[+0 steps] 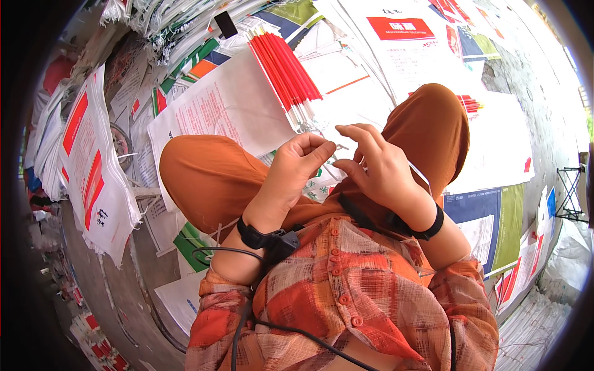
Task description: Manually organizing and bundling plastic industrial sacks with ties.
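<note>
My left hand (296,166) is closed in a pinch, thumb against forefinger, on a thin white strip (339,148) whose end pokes out at the fingertips. Facing it, my right hand (378,162) has its forefinger stretched out and its thumb apart; its other fingers are partly hidden. Another stretch of thin white strip (419,175) shows beside the right wrist. Just beyond the hands, a bundle of slim red sticks (284,71) with pale ends lies on a printed white sack sheet (247,102).
My bent knees (207,167) flank the hands. A stack of printed white sacks (93,173) is at the left, with bundled white strips (161,25) at the far left. A small dark block (226,24) lies behind. Blue and green sheets (489,226) spread at the right.
</note>
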`<state>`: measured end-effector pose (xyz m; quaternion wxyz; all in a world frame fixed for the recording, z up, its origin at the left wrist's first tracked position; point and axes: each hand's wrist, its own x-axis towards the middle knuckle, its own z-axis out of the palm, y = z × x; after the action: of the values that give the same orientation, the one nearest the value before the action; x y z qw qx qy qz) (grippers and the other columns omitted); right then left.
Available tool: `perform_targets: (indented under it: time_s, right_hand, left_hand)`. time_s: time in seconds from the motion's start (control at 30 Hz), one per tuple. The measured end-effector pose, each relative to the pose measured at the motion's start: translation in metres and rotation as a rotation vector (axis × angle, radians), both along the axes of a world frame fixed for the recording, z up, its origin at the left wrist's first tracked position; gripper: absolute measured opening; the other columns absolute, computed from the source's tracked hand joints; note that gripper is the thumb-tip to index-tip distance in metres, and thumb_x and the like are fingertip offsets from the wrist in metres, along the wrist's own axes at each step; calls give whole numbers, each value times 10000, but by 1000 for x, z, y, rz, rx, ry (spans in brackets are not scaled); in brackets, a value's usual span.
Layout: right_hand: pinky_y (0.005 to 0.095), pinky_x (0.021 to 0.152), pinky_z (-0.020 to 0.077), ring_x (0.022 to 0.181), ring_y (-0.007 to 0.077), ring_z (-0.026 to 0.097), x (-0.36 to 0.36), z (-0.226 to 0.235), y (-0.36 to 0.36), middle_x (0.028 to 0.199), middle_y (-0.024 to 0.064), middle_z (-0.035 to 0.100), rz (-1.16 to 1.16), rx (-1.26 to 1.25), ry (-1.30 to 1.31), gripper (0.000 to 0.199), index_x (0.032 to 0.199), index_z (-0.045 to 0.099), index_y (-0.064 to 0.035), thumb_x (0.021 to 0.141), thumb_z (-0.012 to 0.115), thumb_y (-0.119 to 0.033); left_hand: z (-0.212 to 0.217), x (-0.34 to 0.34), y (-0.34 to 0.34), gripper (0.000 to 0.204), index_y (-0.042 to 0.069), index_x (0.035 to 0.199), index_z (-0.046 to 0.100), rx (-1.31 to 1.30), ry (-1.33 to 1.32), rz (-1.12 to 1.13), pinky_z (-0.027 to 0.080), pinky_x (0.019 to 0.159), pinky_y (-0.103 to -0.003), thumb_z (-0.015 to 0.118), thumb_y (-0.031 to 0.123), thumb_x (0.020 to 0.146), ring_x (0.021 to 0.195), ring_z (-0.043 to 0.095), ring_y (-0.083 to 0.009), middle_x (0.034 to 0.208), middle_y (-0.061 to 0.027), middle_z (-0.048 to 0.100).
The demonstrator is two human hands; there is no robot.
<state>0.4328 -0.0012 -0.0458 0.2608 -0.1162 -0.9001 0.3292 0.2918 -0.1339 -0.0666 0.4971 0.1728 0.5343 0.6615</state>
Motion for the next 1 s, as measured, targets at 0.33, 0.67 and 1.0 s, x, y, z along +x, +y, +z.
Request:
perform_targets:
  time_s: [0.33, 0.67, 1.0]
  right_hand:
    - [384, 622, 525, 644, 241, 631, 9, 5, 17, 739, 36, 604, 191, 373, -66, 186, 964, 637, -83, 792, 698, -52]
    - [448, 764, 537, 926, 406, 669, 16, 6, -1, 950, 170, 693, 339, -315, -644, 364, 1212, 592, -39, 926, 699, -238]
    - [222, 591, 382, 654, 44, 443, 43, 69, 70, 737, -20, 571, -4, -410, -266, 134, 899, 627, -16, 1002, 577, -87]
  left_hand:
    - [17, -20, -21, 161, 8, 965, 646, -37, 515, -189, 420, 689, -198, 618, 160, 1014, 761, 513, -31, 856, 27, 624]
    - [21, -31, -32, 240, 26, 1023, 682, 216, 1193, -59, 467, 812, -247, 662, 263, 995, 948, 594, -106, 1145, -95, 647]
    - [36, -34, -144, 349, 34, 924, 595, 67, 468, -116, 297, 512, -209, 540, 353, 1054, 557, 379, -42, 695, 16, 494]
